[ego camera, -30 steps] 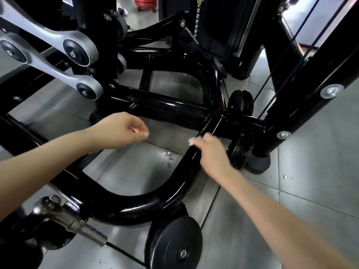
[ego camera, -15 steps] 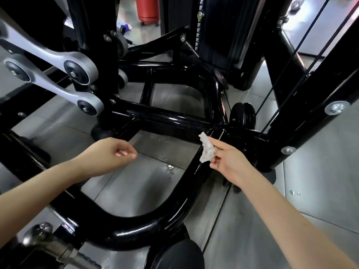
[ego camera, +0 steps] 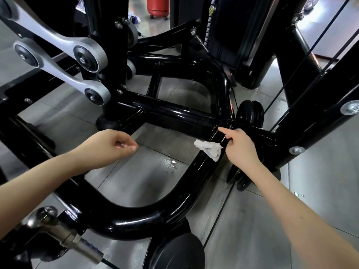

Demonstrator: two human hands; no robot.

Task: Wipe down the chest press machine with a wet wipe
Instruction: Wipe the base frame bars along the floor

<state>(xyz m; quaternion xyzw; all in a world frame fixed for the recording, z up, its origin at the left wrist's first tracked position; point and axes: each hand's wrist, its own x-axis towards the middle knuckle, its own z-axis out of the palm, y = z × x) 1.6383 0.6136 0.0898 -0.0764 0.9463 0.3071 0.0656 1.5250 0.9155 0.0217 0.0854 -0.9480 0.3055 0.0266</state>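
Note:
The chest press machine's glossy black base tube (ego camera: 147, 216) curves from the lower left up toward a welded joint at centre right. My right hand (ego camera: 241, 148) hovers at that joint and holds a crumpled white wet wipe (ego camera: 208, 149), which hangs against the tube. Its index finger points out toward the weld. My left hand (ego camera: 108, 147) floats above the floor to the left of the tube, fingers loosely curled with thumb and fingertips nearly touching, holding nothing that I can see.
A silver linkage arm (ego camera: 58, 55) with black pivot caps crosses the upper left. Black pulley wheels (ego camera: 250, 115) sit just behind my right hand, and thin cables (ego camera: 310, 55) run up to the right. Wet spots (ego camera: 171, 162) mark the grey floor tiles. A red object (ego camera: 158, 5) stands far back.
My right hand has slid up the tube toward the welded joint, and the wipe now hangs out in plain view. My left hand has stayed hovering at the left.

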